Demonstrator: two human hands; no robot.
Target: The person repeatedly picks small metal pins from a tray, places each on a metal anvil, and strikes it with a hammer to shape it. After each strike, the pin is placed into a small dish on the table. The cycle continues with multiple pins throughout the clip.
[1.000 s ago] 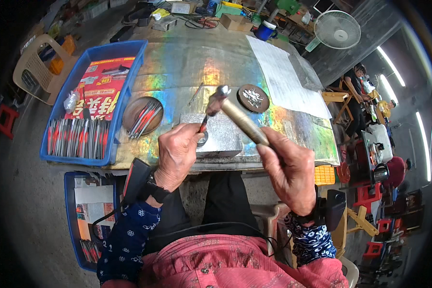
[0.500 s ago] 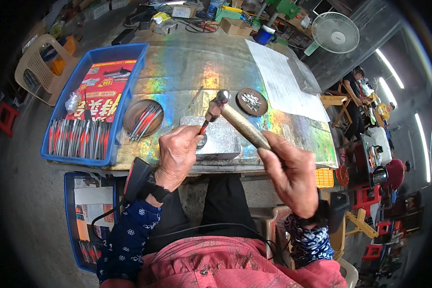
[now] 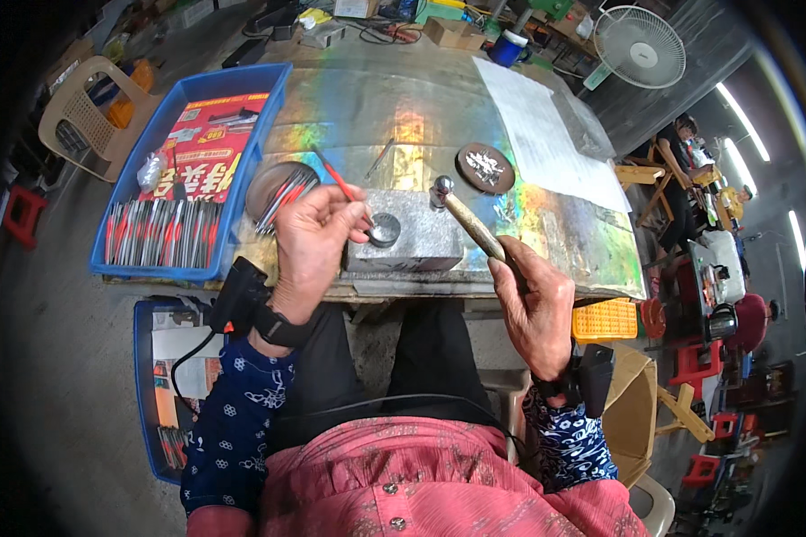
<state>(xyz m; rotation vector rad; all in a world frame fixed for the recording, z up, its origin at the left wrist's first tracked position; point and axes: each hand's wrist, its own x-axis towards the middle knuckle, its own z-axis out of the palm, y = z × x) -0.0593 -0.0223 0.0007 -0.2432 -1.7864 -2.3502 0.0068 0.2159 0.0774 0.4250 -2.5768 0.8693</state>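
My left hand [image 3: 313, 234] pinches a thin red-handled tool [image 3: 336, 179] and holds its tip beside a round metal die [image 3: 384, 230] set in a grey metal block [image 3: 414, 240]. My right hand [image 3: 535, 304] grips the wooden handle of a small hammer [image 3: 467, 220], whose steel head rests low over the block's far edge. A round dish [image 3: 278, 189] with several red-and-silver pieces lies just left of my left hand. A dark round lid [image 3: 484, 168] holding small metal parts sits beyond the hammer.
A blue tray [image 3: 188, 170] of red-handled tools and a red printed card lies at the left of the shiny metal-topped table [image 3: 403, 107]. White paper [image 3: 546, 134] covers its right side. A second blue crate [image 3: 157, 385] stands on the floor left. A fan [image 3: 640, 45] and a seated person [image 3: 681, 157] are at the right.
The hammer has come down from a raised position to rest near the block. My left hand has lifted the red-handled tool so that it now points up and to the left.
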